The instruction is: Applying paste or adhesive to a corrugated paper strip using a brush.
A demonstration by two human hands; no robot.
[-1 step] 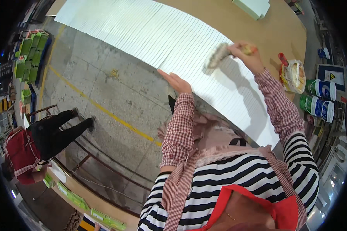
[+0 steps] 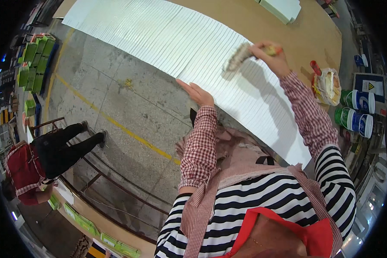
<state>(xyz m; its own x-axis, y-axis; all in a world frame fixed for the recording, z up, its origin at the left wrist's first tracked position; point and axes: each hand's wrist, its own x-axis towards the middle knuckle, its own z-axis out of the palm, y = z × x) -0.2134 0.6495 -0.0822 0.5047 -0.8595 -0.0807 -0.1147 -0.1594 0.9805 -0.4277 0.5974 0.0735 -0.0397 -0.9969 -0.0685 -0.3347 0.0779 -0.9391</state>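
A brush [image 2: 237,59] with pale, shaggy bristles is over the right part of a long row of white sheets [image 2: 159,38]; whether its bristles press on them is hard to tell. The right hand [image 2: 269,56] is closed around its yellow and red handle, gripping on the far right side, which seems to leave the bristles free over the sheets.

The sheets overlap like shingles, each showing only a narrow strip, probably so that many edges lie exposed together. The row runs from far left to near right along the edge of a brown worktop [image 2: 314,38].

The left hand [image 2: 196,92] grips nothing: its fingers are straight and together, laid against the row's near edge, apparently to steady it.

Right of the right hand, a bag-lined container [image 2: 329,87] with pale yellow contents sits on the worktop, seemingly for easy reach, with a red object [image 2: 315,67] beside it. A white stack [image 2: 281,9] lies farther off. Beyond the worktop's right side are two pails [image 2: 357,99]; at left, a co-worker [image 2: 23,167] stands by a metal frame [image 2: 98,175].
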